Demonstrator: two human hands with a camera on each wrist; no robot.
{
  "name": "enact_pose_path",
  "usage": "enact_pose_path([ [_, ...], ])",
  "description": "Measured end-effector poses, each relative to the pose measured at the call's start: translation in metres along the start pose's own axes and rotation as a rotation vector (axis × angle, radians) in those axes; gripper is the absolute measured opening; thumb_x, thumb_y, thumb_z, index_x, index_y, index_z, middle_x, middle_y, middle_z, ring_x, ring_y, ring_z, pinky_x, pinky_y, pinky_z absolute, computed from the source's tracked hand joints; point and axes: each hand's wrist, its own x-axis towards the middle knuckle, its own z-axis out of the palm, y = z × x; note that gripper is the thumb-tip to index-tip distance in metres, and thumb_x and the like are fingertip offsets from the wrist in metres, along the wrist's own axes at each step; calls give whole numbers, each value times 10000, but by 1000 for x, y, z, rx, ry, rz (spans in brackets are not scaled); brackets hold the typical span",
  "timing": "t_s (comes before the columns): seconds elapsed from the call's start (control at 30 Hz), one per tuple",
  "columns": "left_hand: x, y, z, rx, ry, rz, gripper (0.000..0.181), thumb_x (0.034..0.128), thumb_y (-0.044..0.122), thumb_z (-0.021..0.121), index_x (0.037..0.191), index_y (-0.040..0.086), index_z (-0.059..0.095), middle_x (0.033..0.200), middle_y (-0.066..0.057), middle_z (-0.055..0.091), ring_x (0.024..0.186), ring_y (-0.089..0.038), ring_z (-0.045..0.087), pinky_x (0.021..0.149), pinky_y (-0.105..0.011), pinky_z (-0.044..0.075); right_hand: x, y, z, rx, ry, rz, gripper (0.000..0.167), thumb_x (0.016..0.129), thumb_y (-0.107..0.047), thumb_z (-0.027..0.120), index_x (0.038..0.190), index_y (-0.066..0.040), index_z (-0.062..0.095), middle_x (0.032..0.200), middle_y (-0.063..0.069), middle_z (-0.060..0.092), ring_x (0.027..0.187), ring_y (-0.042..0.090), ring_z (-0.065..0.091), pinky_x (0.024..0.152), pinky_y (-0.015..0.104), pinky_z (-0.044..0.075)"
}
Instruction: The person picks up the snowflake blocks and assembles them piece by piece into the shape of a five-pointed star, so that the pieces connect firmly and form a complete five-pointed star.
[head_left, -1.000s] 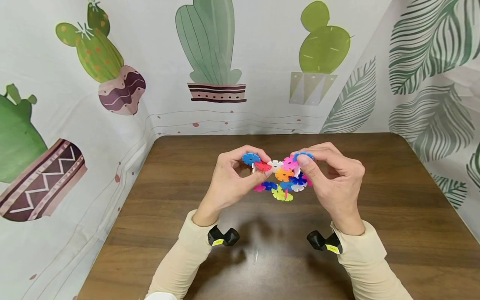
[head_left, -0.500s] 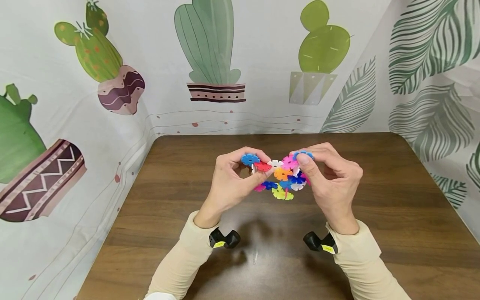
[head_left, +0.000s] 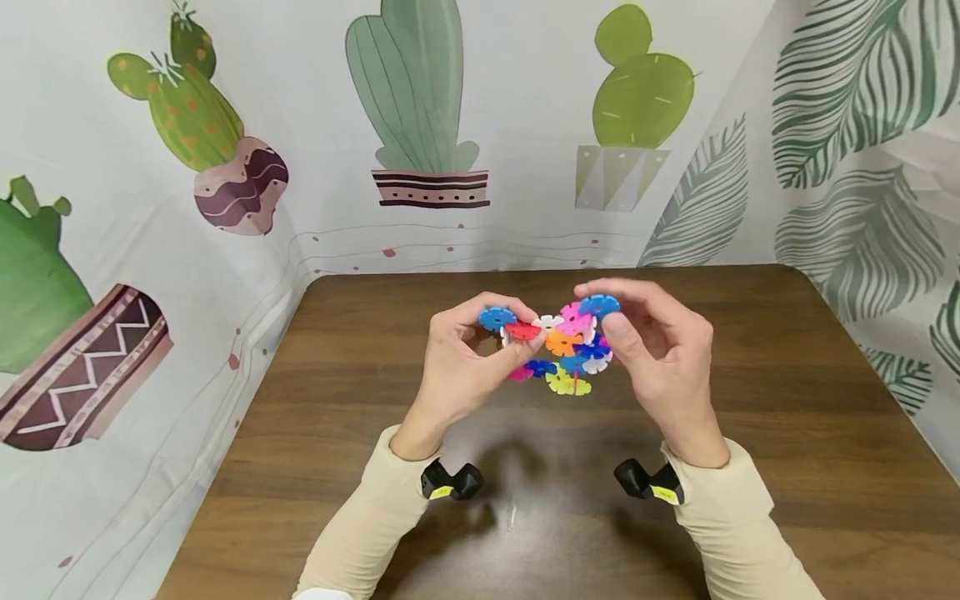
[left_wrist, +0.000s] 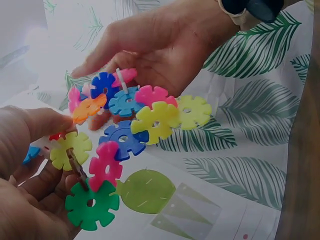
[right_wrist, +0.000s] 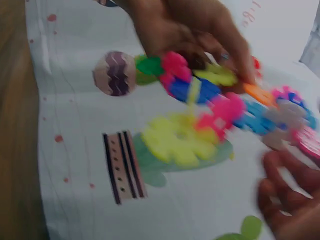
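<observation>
A joined cluster of colourful plastic snowflake-shaped building discs (head_left: 564, 342) is held up above the table. My left hand (head_left: 468, 354) pinches its left side between thumb and fingers, by a red disc (head_left: 522, 331) and a white disc (head_left: 548, 323). Over at the right end, my right hand (head_left: 667, 358) is spread, with thumb and index finger apart around a blue disc (head_left: 598, 306); whether a fingertip touches it is hard to tell. A green disc (left_wrist: 92, 205) and yellow discs (left_wrist: 156, 122) hang from the underside in the left wrist view. The right wrist view is blurred.
A brown wooden table (head_left: 337, 350) lies under both hands. Behind it and to the sides hangs a white cloth (head_left: 525, 242) printed with cacti and leaves. A black camera (head_left: 452, 481) sits on the left wrist, another black camera (head_left: 648, 482) on the right.
My right hand has loosened from the blue disc: its thumb and index finger have moved apart, and more of the disc shows. The left hand keeps its pinch on the cluster.
</observation>
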Motion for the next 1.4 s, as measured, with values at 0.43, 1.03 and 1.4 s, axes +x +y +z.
enact_pose_path([
  [0.43, 3, -2, -4, 49, -18, -46, 262, 880, 170, 865, 1108, 202, 739, 963, 36, 731, 696, -256, 596, 598, -284, 515, 3, -13, -13, -253, -228, 147, 740, 775, 93, 903, 1421, -106, 603, 1085, -99, 787, 949, 75, 773, 697, 244, 652],
  [1.03, 2, 3, -6, 210, -130, 88, 265, 910, 179, 863, 1161, 178, 782, 1051, 64, 789, 978, -163, 706, 843, -348, 552, 0, -6, -12, -318, -435, 151, 723, 791, -60, 954, 1403, -225, 606, 1045, -94, 828, 910, 60, 773, 626, 261, 573],
  [1.4, 1, 1, -5, 146, -61, 82, 52, 956, 162, 814, 951, 110, 816, 938, 18, 783, 885, -136, 688, 794, -280, 551, 0, -2, -10, -348, -475, 105, 660, 805, -98, 953, 1361, -239, 626, 948, -187, 795, 826, 32, 740, 692, 239, 542],
])
